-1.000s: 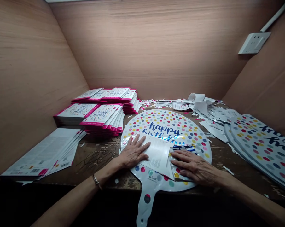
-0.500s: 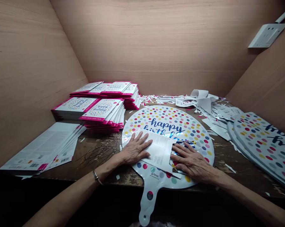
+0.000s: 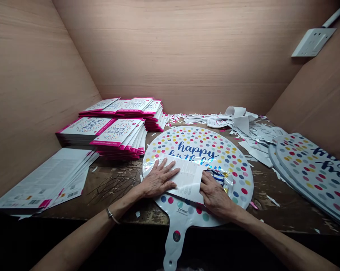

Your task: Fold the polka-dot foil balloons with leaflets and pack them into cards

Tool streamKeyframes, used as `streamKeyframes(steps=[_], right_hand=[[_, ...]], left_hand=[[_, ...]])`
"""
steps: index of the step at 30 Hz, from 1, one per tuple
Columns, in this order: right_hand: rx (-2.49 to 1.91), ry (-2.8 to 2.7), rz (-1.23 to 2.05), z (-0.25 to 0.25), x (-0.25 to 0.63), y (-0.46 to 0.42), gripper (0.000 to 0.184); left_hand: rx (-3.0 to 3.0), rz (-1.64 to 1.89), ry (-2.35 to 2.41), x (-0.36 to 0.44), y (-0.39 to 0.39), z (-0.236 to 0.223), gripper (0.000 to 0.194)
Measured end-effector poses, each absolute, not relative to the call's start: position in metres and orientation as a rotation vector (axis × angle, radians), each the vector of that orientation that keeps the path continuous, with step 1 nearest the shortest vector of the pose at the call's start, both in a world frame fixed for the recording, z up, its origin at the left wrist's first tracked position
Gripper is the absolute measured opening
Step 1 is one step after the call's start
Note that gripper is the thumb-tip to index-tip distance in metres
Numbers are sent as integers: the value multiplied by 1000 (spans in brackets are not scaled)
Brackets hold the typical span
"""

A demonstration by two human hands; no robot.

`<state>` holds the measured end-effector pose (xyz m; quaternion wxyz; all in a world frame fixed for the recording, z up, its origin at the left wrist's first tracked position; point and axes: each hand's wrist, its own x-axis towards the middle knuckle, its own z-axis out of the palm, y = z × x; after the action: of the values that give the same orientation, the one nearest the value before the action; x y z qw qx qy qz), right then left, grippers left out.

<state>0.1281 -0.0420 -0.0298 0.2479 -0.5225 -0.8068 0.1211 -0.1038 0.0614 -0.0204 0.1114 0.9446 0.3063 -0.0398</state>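
Note:
A round, flat foil balloon [image 3: 187,140] with coloured dots and "happy birthday" lettering lies in front of me, its tail hanging over the table edge. On it rests a white printed card sleeve [image 3: 189,181]. My left hand [image 3: 159,178] presses flat on the sleeve's left part, fingers spread. At the sleeve's right end, my right hand [image 3: 216,195] has its fingers bent around the edge; the fingertips are hidden. A clear, shiny packet with blue and gold stripes [image 3: 218,177] sticks out beside that hand.
Stacked pink-edged birthday packs [image 3: 117,133] stand at the left behind printed sleeves [image 3: 50,175]. More dotted foil balloons [image 3: 308,162] are piled at the right. Paper scraps [image 3: 247,126] litter the back. Wooden panels [image 3: 170,56] enclose the table, with a socket [image 3: 313,42] at upper right.
My right hand has slid left and closed at the sleeve's right end, uncovering more of the striped packet. A small pink scrap now shows right of the balloon. My left hand stays on the sleeve.

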Motion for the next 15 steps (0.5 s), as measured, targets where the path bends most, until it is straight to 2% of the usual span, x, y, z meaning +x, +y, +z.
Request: streamKeyframes(steps=[4,8,15], right_hand=[[-1077,-2386,712,-8,155,-36,37],[-946,-2756,552,5,172,-35,39],[-993,-2682,356,-27,147,-23,30]], left_hand=[[2736,73,1022,-106,58,-25,69],[2695,174,1191,-108,55,-28,66],[2619,139,1054,-113,60,-26,69]])
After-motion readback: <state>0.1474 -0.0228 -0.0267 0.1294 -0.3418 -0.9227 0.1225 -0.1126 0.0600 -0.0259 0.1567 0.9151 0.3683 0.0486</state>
